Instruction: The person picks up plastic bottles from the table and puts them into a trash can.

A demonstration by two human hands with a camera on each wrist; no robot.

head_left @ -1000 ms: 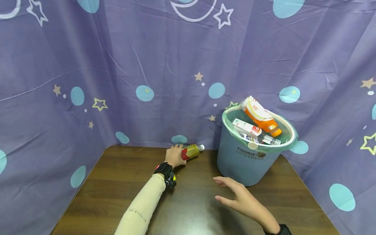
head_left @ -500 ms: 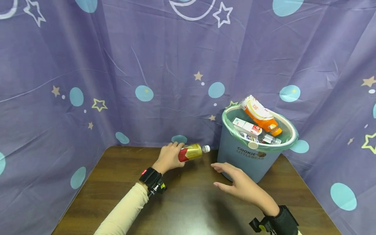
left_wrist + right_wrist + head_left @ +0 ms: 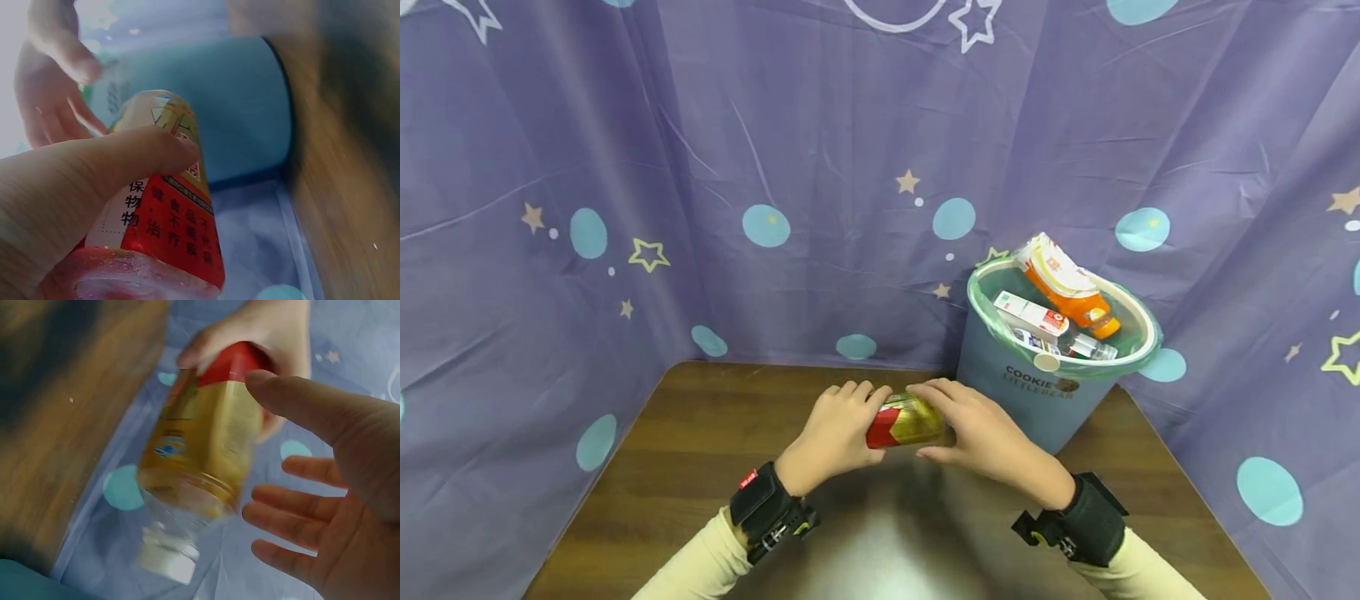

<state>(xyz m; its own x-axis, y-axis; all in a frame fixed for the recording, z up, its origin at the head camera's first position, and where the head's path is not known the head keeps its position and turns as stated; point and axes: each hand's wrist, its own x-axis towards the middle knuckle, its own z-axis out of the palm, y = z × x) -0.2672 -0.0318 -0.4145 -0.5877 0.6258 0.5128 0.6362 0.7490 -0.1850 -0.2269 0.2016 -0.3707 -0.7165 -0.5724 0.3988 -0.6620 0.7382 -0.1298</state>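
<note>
My left hand (image 3: 841,429) grips a plastic bottle (image 3: 910,421) with a red and gold label around its base end, holding it tilted above the table. In the left wrist view the thumb lies across the label of the bottle (image 3: 181,206). My right hand (image 3: 981,429) is at the cap end, its fingers spread and thumb apart. The right wrist view shows the fingers of my right hand (image 3: 331,494) beside the bottle, not closed round it. There the white cap (image 3: 169,555) points down and is blurred; in the head view my right hand hides it.
A blue-grey bin (image 3: 1000,375) with a green liner (image 3: 988,312) stands at the table's back right. Inside lie an orange-capped pouch (image 3: 1067,287), a white box (image 3: 1030,315) and a clear bottle (image 3: 1093,348). A purple curtain (image 3: 820,167) hangs behind the wooden table (image 3: 700,467).
My left hand has lifted the bottle off the table and brought it right and nearer to me. My right hand has moved left and forward to the bottle's cap end.
</note>
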